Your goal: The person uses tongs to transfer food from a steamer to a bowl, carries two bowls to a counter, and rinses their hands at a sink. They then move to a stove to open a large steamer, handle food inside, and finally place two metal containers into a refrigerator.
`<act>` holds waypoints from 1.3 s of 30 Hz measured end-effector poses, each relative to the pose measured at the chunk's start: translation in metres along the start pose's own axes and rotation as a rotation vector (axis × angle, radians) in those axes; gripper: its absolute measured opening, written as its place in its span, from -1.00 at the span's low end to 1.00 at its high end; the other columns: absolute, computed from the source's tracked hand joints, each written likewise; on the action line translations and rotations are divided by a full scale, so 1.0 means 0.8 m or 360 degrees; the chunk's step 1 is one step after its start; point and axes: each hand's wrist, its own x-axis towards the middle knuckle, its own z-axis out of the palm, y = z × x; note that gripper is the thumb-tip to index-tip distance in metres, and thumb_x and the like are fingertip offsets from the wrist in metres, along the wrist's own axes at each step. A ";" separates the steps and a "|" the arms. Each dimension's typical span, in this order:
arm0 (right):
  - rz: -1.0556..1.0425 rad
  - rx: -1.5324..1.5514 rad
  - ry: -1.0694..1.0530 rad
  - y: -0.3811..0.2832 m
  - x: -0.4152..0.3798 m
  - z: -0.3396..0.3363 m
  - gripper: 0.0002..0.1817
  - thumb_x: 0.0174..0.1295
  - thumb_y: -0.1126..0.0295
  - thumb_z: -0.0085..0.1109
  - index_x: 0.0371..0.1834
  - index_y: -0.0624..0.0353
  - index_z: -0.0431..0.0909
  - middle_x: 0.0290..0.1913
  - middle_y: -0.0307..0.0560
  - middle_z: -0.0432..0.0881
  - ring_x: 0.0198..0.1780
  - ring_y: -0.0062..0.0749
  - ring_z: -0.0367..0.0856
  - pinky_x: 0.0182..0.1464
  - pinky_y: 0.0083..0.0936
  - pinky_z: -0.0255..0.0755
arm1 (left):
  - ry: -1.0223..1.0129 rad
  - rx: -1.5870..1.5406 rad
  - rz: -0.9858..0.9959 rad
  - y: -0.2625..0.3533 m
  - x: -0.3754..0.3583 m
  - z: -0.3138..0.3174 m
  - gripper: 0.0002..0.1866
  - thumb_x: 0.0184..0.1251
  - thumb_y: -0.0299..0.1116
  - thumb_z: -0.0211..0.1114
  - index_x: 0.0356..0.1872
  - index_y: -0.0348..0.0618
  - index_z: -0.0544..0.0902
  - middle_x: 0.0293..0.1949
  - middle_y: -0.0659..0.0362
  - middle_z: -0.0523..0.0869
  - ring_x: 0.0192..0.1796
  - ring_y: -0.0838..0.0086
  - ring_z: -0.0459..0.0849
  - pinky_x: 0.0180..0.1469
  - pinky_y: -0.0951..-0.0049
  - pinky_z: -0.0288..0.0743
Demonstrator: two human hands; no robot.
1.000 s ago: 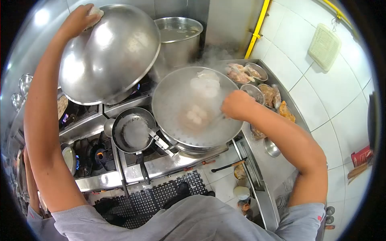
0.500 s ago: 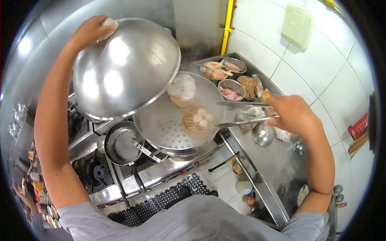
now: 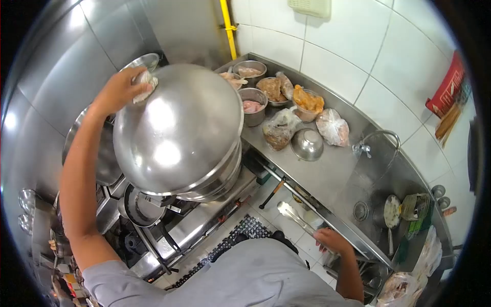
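Note:
My left hand (image 3: pixel 124 91) is closed on the big domed steel steamer lid (image 3: pixel 186 115), with a folded pale cloth (image 3: pixel 148 86) between fingers and metal. Below the dome shows the side of the steel steamer pot (image 3: pixel 217 176); its contents are hidden. Low on the right, beside the counter's front edge, my right hand (image 3: pixel 332 241) grips a pair of metal tongs (image 3: pixel 295 217). The tongs point up and left, and no food shows in their tips.
A frying pan (image 3: pixel 144 204) lies on the stove left of the pot. Along the steel counter (image 3: pixel 327 171) stand steel bowls of raw meat (image 3: pixel 252 105), bagged food (image 3: pixel 281 128) and an upturned bowl (image 3: pixel 308 144). A curved tap (image 3: pixel 383 135) rises over the sink.
The lid has come down and right over the steamer, hiding the basket and the white round pieces. My right hand has drawn the tongs back from above the steamer, down toward my body.

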 end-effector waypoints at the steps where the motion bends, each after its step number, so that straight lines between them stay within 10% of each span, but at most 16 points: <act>1: 0.0064 0.0040 0.0066 0.028 0.007 0.012 -0.57 0.27 0.03 -0.01 -0.18 0.24 0.48 -0.47 -0.15 0.54 -0.55 -0.48 0.54 -0.49 -0.53 0.47 | -0.0025 0.0001 -0.0003 0.005 0.000 0.011 -0.45 0.13 -0.20 0.31 0.07 -0.38 0.46 -0.04 -0.09 0.60 0.03 0.23 0.56 0.09 0.37 0.35; 26: 0.0370 0.0200 0.0346 0.170 0.007 0.010 -0.41 0.15 -0.12 0.06 -0.21 0.32 0.47 -0.43 -0.07 0.56 -0.53 -0.43 0.59 -0.53 -0.53 0.46 | -0.0201 -0.0217 -0.0104 -0.091 0.024 0.137 -0.40 0.09 -0.23 0.35 0.13 -0.33 0.42 -0.02 -0.04 0.57 -0.02 0.23 0.54 0.08 0.42 0.35; 33: 0.0256 -0.0153 0.0336 0.185 0.034 0.009 -0.43 0.18 -0.15 0.01 -0.24 0.24 0.53 -0.48 -0.02 0.55 -0.51 -0.45 0.57 -0.52 -0.52 0.43 | -0.0153 -0.0029 -0.0069 -0.126 0.022 0.156 -0.39 0.15 -0.16 0.27 0.17 -0.31 0.39 0.17 -0.10 0.44 0.23 0.14 0.39 0.24 0.30 0.22; 39: 0.0513 0.1388 0.0371 0.163 0.080 0.051 -0.41 0.20 -0.18 -0.02 -0.25 0.24 0.47 -0.44 -0.07 0.56 -0.52 -0.39 0.54 -0.47 -0.44 0.53 | -0.0175 0.0108 -0.0110 -0.149 0.034 0.171 -0.43 0.20 -0.26 0.24 0.22 -0.24 0.36 0.23 -0.08 0.38 0.32 0.12 0.27 0.33 0.27 0.10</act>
